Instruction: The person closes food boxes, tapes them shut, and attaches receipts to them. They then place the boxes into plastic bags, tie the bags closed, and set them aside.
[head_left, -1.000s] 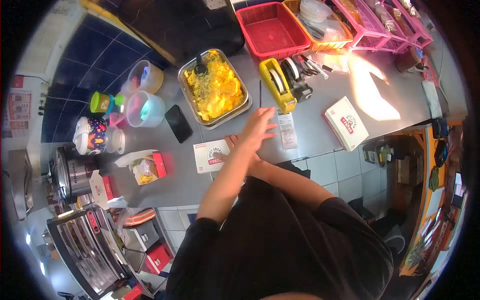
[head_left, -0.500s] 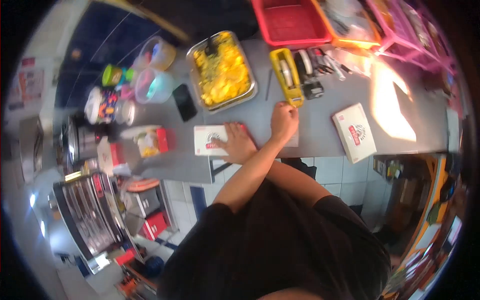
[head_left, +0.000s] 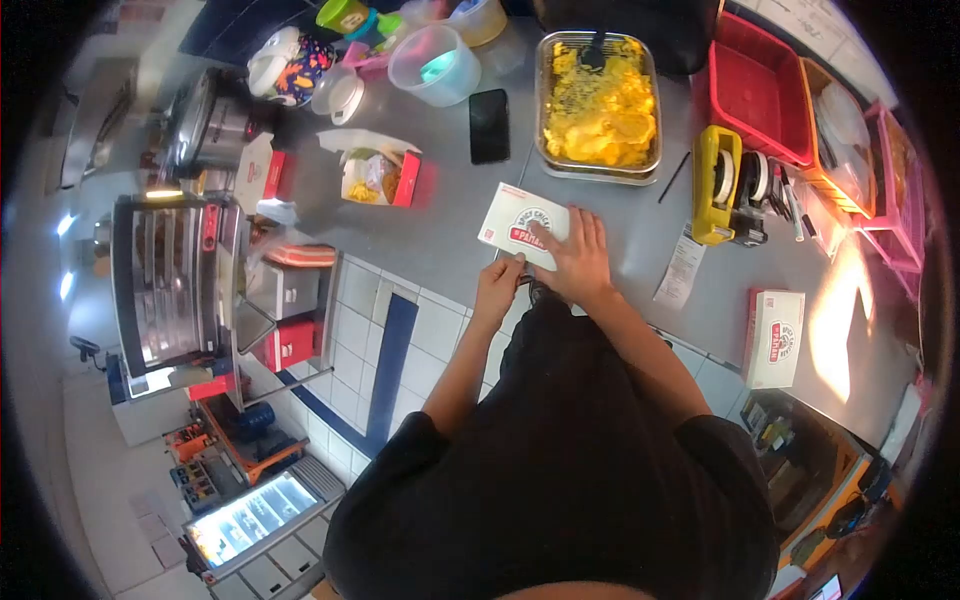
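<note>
So your white Spicy Chicken box (head_left: 516, 213) is lying flat right at the bench's (head_left: 425, 235) near edge. Your right hand (head_left: 582, 255) is palm down over its right end, fingers out pretty straight, not gripping anything. Your left hand (head_left: 498, 285) is curled up with the thumb at the box's near side, can't tell if it's pinching something. Receipt's (head_left: 681, 268) to the right, near that same edge, yellow tape dispenser (head_left: 705, 225) just behind it, metal food tray (head_left: 544, 100) further toward the far edge.

Box (head_left: 512, 207), phone (head_left: 489, 127) on grey counter (head_left: 430, 245)
</note>
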